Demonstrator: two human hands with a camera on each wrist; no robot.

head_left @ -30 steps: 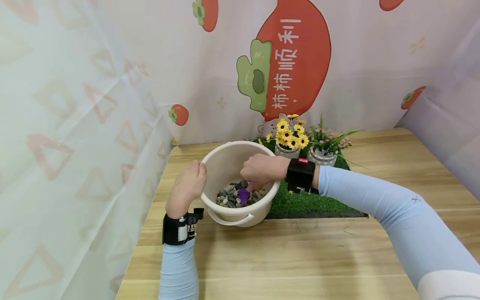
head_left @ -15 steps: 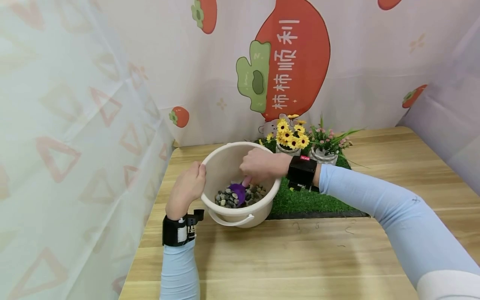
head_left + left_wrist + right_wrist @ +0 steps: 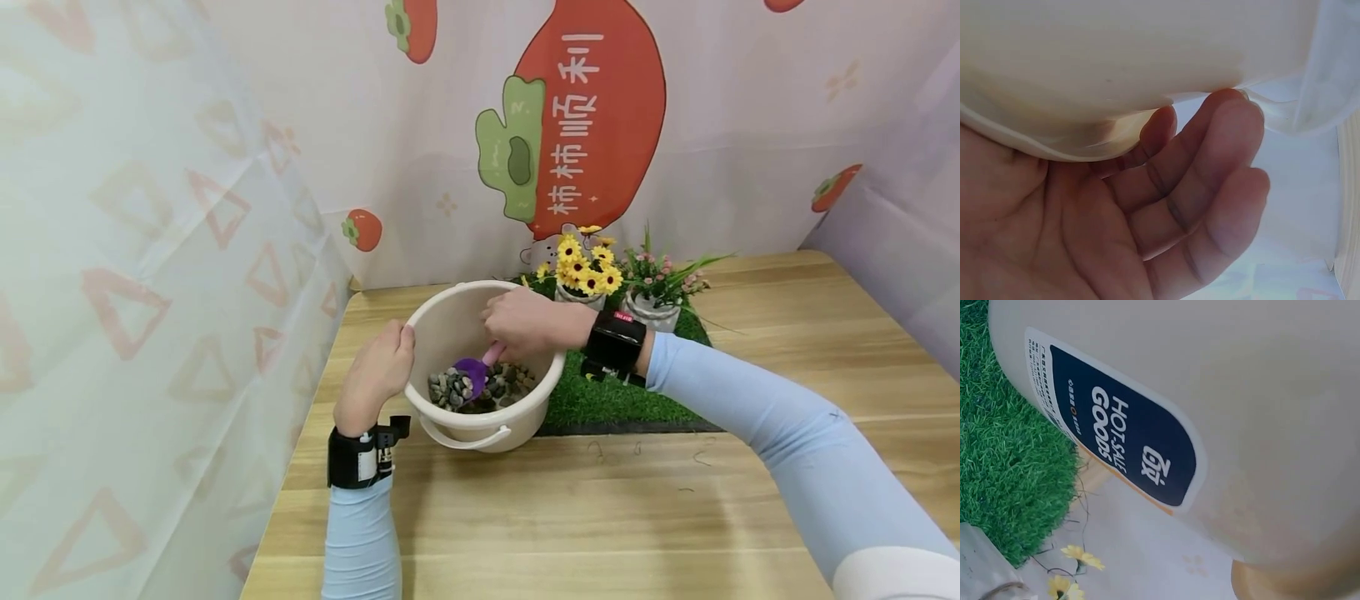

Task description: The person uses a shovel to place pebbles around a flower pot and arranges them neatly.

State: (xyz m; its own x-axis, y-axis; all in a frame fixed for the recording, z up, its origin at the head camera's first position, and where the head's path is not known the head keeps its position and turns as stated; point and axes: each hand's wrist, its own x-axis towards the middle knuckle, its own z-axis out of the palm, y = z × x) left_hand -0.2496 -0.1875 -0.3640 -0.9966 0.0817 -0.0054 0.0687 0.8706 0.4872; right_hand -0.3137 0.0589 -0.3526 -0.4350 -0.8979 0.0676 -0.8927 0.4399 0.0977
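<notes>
nearest, the wooden tabletop (image 3: 555,517) carries a cream bucket (image 3: 450,325), its carry handle (image 3: 471,446) hanging down the near side, out of the way. the hands are apart from each other and both busy. the left hand (image 3: 377,368) is clamped on the bucket's rim, its palm against the edge; a firm hold there should stop the bucket from skidding when the blade is pushed.

inside the bucket, low down, a purple shovel (image 3: 478,372) slants into grey stones (image 3: 446,390), most of them heaped on the left. the right hand (image 3: 531,318) is clamped on the shovel's pink grip, reaching in over the far right part of the rim. how many stones lie on the blade is hard to tell.

to scoop well, i'd slide the blade low under the heap rather than stab down at it, then level it before lifting, or stones may roll off. the right forearm crosses above a grass mat (image 3: 622,400), with yellow flowers (image 3: 583,268) and pink flowers (image 3: 656,279) just behind, so a wide elbow swing could knock them.
</notes>
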